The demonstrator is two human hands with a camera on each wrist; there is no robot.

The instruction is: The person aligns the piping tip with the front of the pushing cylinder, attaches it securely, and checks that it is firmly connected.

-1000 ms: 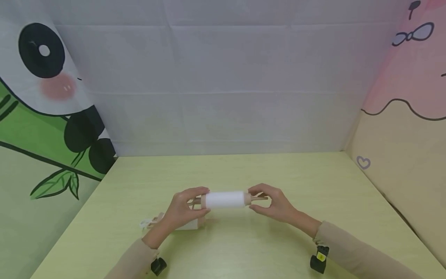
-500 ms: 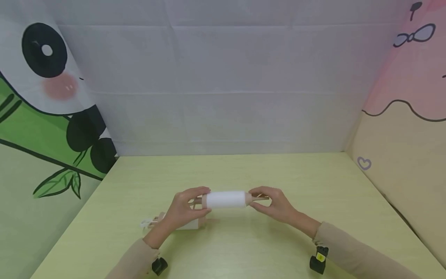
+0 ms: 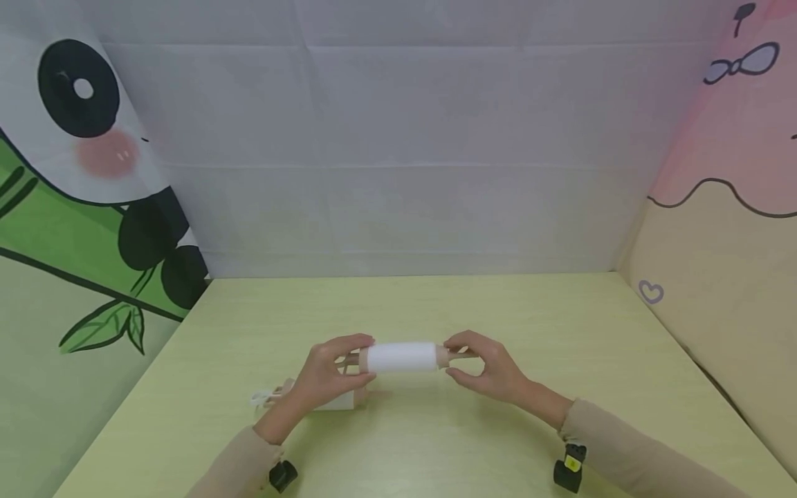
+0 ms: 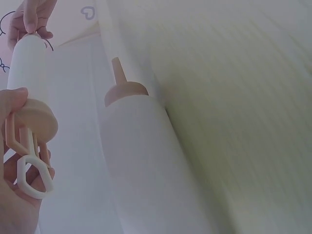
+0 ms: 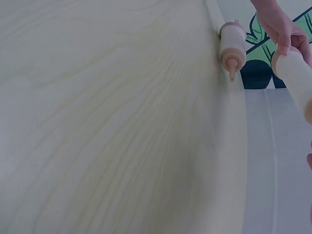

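Observation:
In the head view, my left hand [image 3: 330,368] holds the left end of a white plunger syringe [image 3: 401,357] with beige end caps, level above the table. My right hand [image 3: 488,365] has its thumb and fingers around the beige cap at the right end, where a thin nozzle points right. The left wrist view shows the plunger's white ring handle [image 4: 35,176] and beige rods beside my left fingers. A second, similar syringe [image 4: 141,161] lies on the table behind my left wrist; its nozzle points right in the head view.
The pale wood-look table [image 3: 498,443] stretches under both hands. A white cloth wall [image 3: 405,152] rises behind it. Cartoon-printed panels [image 3: 93,263] stand at left and right. Small black cameras [image 3: 283,476] hang at both wrists.
My right thumb and fingers have shifted slightly at the nozzle end and now cover more of the nozzle. The left hand and the syringe stay almost where they were.

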